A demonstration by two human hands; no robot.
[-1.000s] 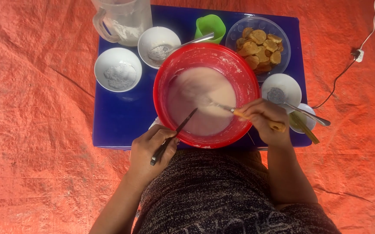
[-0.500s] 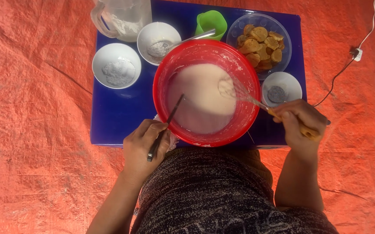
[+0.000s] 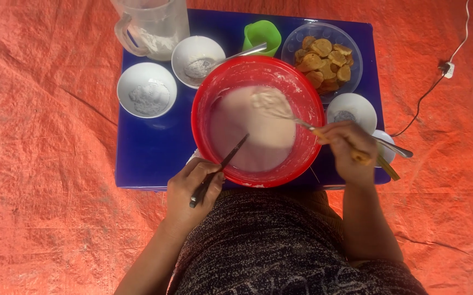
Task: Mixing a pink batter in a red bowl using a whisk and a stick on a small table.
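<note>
- On the blue low table [image 3: 149, 158], a red mixing bowl [image 3: 203, 109] is sitting at the near middle, holding pale pinkish batter [image 3: 247, 131].
- Left hand [image 3: 193, 191] is resting at the bowl's near-left rim, fingers closed around a dark thin utensil [image 3: 220, 169] whose tip is reaching into the batter.
- Right hand [image 3: 348, 150] is hovering at the bowl's right rim, fingers wrapped on the wooden handle of a whisk [image 3: 272, 104]; whisk head is sitting over the batter's far side, coated in batter.
- Far right: clear bowl of round golden biscuits [image 3: 324, 57].
- Far middle: green cup [image 3: 263, 35], white bowl with spoon [image 3: 195, 54] holding greyish powder.
- Far left: clear jug [image 3: 152, 24] with white powder inside; just nearer, another white bowl [image 3: 146, 90] with powder.
- Right of red bowl: small white bowl [image 3: 351, 109], partly behind the right hand.
- Orange tarp [image 3: 39, 164] is lying under everything; white cable [image 3: 439, 76] is trailing at far right.
</note>
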